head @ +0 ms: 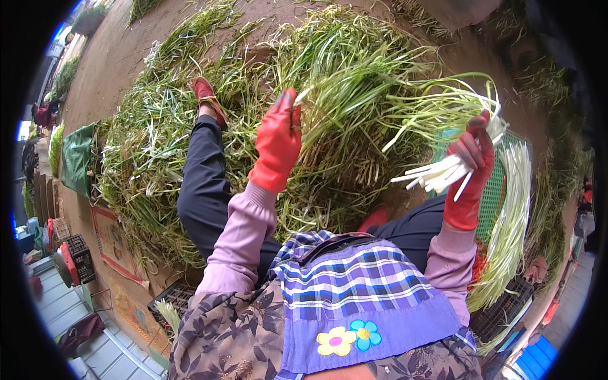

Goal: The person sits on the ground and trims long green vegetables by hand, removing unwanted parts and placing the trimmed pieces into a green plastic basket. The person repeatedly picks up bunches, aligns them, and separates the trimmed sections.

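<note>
My left hand [280, 142], in a red rubber glove, is raised over a large heap of long, chive-like greens [351, 90]. Its thumb and fingers pinch a pale stalk end [301, 97]; how many stalks they hold is hidden. In a matching glove, dark-stained at the fingers, my right hand [470, 161] grips a bunch of white-stemmed greens [434, 173]. The white stems point left, while the bunch's thin green leaves arch out above the fist. Beside that hand, long pale stalks [510, 213] lie along a green plastic mesh crate [489, 204].
Leaf litter [142, 166] surrounds my left leg [204, 175]. A green bag [78, 159] stands at left. Black plastic crates [503, 308] sit low on the right, with another [178, 304] near my left hip. A flattened printed carton [116, 240] lies on the earthen floor [114, 71].
</note>
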The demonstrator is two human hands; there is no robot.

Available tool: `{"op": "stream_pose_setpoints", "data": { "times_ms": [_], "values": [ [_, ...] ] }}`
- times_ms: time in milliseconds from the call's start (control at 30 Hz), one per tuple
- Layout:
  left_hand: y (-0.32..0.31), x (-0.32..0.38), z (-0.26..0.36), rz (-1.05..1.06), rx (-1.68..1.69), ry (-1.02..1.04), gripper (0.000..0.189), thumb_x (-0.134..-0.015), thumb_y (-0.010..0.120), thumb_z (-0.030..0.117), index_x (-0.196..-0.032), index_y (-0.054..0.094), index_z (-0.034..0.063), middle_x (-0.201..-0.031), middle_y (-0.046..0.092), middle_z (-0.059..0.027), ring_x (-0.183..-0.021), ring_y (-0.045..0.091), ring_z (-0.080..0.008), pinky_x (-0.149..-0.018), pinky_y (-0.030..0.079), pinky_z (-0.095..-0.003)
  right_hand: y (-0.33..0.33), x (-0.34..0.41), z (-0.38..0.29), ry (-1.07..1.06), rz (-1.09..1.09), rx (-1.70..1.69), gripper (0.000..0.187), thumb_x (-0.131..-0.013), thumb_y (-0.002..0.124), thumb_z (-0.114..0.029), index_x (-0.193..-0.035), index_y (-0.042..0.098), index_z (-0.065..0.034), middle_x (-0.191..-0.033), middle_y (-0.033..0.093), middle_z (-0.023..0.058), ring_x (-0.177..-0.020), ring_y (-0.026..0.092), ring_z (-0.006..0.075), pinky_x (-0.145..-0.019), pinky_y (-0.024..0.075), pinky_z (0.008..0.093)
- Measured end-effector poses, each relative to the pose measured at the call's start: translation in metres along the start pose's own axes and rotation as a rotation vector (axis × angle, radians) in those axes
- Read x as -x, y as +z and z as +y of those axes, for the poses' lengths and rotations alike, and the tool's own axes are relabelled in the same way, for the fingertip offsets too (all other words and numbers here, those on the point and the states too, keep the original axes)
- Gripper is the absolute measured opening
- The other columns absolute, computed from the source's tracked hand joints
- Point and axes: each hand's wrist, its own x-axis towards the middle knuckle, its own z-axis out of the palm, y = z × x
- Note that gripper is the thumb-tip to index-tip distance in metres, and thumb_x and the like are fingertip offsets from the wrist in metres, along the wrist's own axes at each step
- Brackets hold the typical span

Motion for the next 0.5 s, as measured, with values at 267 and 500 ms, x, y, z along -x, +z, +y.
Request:
{"op": "stream_pose_setpoints", "data": {
  "times_ms": [267,500],
  "values": [
    [-0.053,0.082,0.064,-0.432,1.018,-0.703,0.032,-0.099,0.050,0.018,-0.130,0.055,0.0110,-0.076,0.064,0.0001,-0.058,0.049,-0.0016,-0.052,0.040,-0.0173,-0.001,0.024,0.072,0.078,0.616,0.469,0.030,-0.095,0.056,-0.026,-0.116,0.060,-0.0053,-0.082,0.061,-0.0013,-0.044,0.037,0.0038,-0.043,0.0356,0.0211],
    [-0.051,0.132,0.080,-0.417,1.090,-0.629,0.034,-0.099,0.047,0.011,-0.133,0.052,0.0090,-0.084,0.067,-0.0022,-0.065,0.054,-0.0042,-0.062,0.045,-0.0194,0.009,0.065,0.127,0.334,0.878,0.553,0.028,-0.094,0.059,-0.024,-0.115,0.059,-0.0051,-0.099,0.065,0.0069,-0.053,0.043,0.0054,-0.048,0.0372,0.0196]
  ]
}}
